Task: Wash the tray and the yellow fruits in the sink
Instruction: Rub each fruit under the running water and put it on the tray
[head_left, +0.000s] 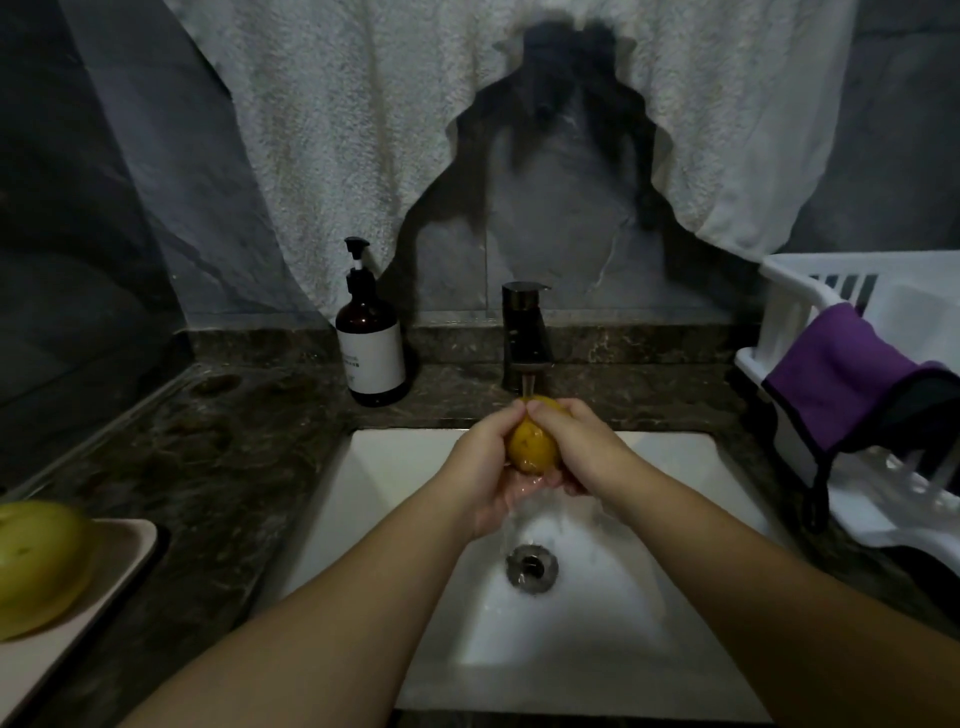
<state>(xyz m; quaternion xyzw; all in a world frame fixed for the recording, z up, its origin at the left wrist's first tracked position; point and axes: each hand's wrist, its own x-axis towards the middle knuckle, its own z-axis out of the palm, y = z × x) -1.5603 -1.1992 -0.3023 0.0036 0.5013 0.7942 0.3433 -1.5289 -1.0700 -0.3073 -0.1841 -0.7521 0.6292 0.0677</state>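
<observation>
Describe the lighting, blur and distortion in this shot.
Head view: dim overall, brightest on the white sink and towel; wide-angle bending curves the counter edges; the fruit on the tray at far left is blurred, the fruit under the tap sharper.

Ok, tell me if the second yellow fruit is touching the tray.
Touching. The head view shows the second yellow fruit resting on the tray.

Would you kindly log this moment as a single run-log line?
step: rinsing yellow fruit under running faucet | left hand: holds fruit | right hand: holds fruit | tray: on counter, second fruit on it
</observation>
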